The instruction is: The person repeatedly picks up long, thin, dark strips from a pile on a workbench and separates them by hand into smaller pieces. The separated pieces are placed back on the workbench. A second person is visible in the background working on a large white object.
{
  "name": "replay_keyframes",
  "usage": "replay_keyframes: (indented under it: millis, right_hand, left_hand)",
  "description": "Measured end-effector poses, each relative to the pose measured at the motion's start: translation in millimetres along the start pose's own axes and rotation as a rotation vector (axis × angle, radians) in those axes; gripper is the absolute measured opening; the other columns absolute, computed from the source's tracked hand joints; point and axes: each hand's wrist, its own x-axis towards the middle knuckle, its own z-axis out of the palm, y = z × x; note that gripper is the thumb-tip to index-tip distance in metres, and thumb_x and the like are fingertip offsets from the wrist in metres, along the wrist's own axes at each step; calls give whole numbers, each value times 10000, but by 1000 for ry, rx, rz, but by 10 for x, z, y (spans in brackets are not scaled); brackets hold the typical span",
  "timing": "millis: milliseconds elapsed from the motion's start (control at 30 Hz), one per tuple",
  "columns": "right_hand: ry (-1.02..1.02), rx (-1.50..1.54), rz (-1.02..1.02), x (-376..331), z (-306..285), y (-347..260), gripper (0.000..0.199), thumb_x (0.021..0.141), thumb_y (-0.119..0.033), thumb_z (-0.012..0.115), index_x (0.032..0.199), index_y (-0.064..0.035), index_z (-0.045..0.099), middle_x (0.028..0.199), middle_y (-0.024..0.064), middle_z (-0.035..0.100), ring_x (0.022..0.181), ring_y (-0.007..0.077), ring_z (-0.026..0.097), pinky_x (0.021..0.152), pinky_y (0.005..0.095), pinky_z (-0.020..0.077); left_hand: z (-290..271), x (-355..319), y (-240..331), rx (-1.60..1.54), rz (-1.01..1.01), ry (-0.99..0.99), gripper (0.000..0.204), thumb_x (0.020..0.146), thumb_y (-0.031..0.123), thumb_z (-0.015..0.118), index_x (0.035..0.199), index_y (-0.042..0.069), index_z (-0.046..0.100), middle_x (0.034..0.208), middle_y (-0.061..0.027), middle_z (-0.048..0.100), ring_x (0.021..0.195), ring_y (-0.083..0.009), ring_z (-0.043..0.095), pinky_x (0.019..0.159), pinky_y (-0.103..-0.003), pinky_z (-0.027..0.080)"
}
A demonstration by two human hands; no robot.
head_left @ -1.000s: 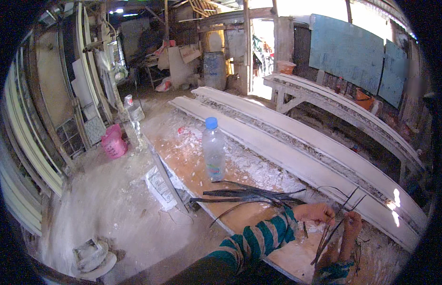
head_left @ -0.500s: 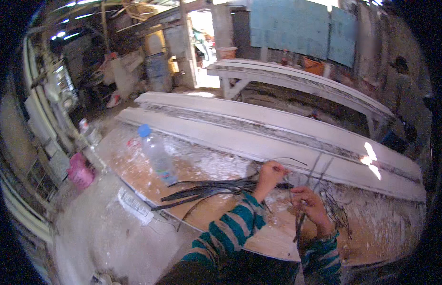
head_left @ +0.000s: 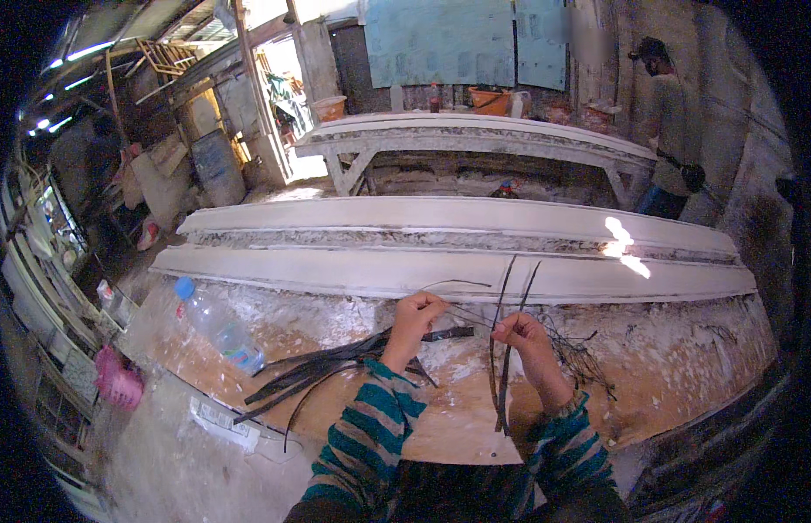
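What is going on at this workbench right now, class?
A person in striped teal sleeves works with both hands at a plaster-spattered workbench. The left hand pinches thin dark strands, and the right hand grips a few long dark strips that stand nearly upright. A loose bundle of dark strips lies on the bench by the left forearm, near a clear plastic bottle with a blue cap. Long white moulded lengths lie across the bench beyond the hands. Another person stands at the back right.
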Motion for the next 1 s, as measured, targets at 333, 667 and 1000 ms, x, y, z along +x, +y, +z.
replay_keyframes:
  millis: [333,667,1000]
  right_hand:
    - [127,-280,-106,54,-87,69,110,790,-127,613,769,-28,571,722,37,600,692,122,561,677,259,441]
    - [-209,-771,-72,-63,215,57,131,760,-224,591,789,-106,638,661,82,622,629,229,618,608,350,479]
    - [-128,-743,-245,-111,393,-44,157,791,-197,593,712,-62,584,611,82,552,614,271,534,654,366,415]
  left_hand:
    - [4,15,-4,-325,-98,-154,85,798,156,599,786,82,559,678,20,507,545,-47,414,435,-177,294]
    - [44,47,-45,-262,-6,27,159,810,178,604,713,98,507,628,39,459,509,-35,391,399,-175,268]
    - [-3,79,-130,-189,31,214,129,816,172,599,735,102,527,600,45,435,483,-41,381,386,-190,265]
